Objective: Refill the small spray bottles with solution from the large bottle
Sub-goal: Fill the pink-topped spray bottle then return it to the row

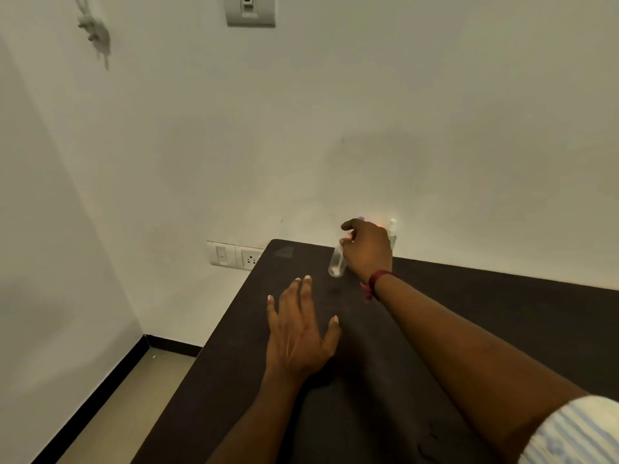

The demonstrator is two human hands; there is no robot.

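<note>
My right hand (366, 249) grips a small clear spray bottle (336, 264) by its upper part and holds it tilted just above the dark table (469, 296), near the far edge. The bottle looks see-through with little or nothing inside. Behind my right hand, against the wall, stands another small bottle with a white spray top (392, 231); a purple and a reddish cap peek out above my knuckles, the rest hidden. My left hand (301, 329) hovers flat over the table with fingers spread and holds nothing. No large bottle is in sight.
The table's left edge runs diagonally from the far corner toward me, with tiled floor (127, 413) below it. A wall socket and switch plate (234, 257) sits just left of the far corner. A white wall backs the table.
</note>
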